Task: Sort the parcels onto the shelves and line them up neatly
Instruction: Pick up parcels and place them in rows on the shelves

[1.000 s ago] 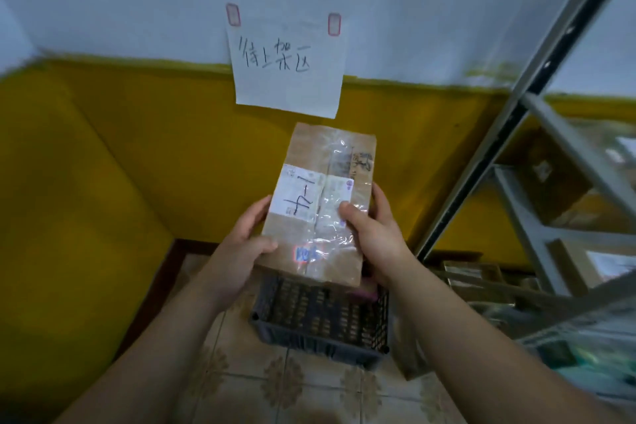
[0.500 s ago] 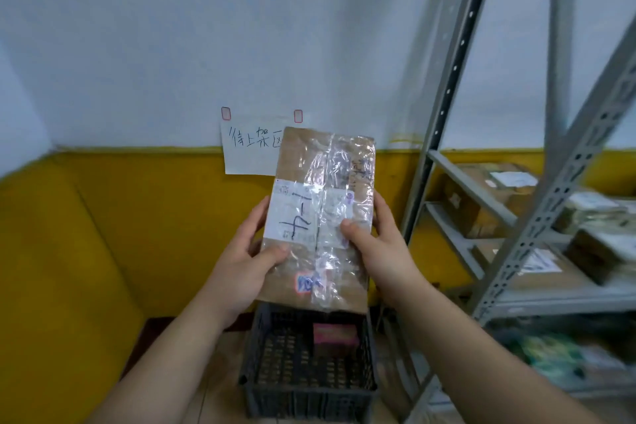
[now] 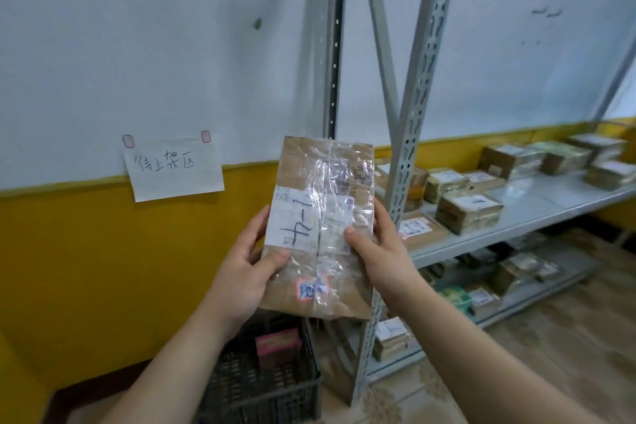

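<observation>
While clamped between left hand [image 3: 246, 274] and right hand [image 3: 380, 253], thumbs curled onto the front, held upright in mid-air: brown taped parcel [image 3: 321, 179]. Just behind, grey shelf post [image 3: 409, 148]. Below, black crate [image 3: 265, 396] with pink box [image 3: 277, 346] inside. Off right, shelved parcels [image 3: 468, 212] along middle shelf [image 3: 537, 198].

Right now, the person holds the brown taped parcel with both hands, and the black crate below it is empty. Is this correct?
Not quite. The left hand and right hand do hold the brown taped parcel, but the black crate is not empty: the head view shows a pink box inside it.
</observation>
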### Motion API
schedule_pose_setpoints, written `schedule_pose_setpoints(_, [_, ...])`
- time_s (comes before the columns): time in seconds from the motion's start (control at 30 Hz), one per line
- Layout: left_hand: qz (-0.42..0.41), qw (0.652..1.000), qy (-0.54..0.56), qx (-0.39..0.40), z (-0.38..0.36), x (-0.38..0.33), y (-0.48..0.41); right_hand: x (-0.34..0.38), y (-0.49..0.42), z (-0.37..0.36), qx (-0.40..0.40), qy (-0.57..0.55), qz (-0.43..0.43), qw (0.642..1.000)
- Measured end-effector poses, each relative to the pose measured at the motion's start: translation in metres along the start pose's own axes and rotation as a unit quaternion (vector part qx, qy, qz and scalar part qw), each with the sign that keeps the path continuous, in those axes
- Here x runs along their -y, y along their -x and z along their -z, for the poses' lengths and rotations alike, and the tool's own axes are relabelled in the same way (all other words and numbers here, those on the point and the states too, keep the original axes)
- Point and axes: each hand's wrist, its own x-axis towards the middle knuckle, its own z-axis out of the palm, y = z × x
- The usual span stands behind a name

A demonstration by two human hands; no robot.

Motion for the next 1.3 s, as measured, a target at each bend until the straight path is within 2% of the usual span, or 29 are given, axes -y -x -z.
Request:
schedule_pose_setpoints(0.23, [-0.002,0.997,0.044,0.071,-0.138,0.002,-0.008,0.021,0.039,0.135,-0.095,0.020,0.003,0.995])
schedule_pose_setpoints(0.5, [0.056,0.985,0.100,0.130,-0.336,0.013,0.004,0.038,0.102,0.318,-0.179,0.045,-0.015,0.983])
schedule_pose_setpoints(0.73, [0.103,0.973,0.111,0.174,-0.448,0.019,0.001,0.044,0.125,0.424,-0.223,0.046,-0.043,0.973])
schedule_pose_setpoints(1.0, [0.119,0.968,0.087,0.201,-0.532,0.059,-0.071,0.016,0.081,0.504,-0.261,0.046,-0.076,0.961])
schedule_pose_setpoints(1.3, [0.129,0.973,0.066,0.180,-0.613,0.114,-0.215,-0.002,-0.034,0.588,-0.268,0.164,-0.162,0.935])
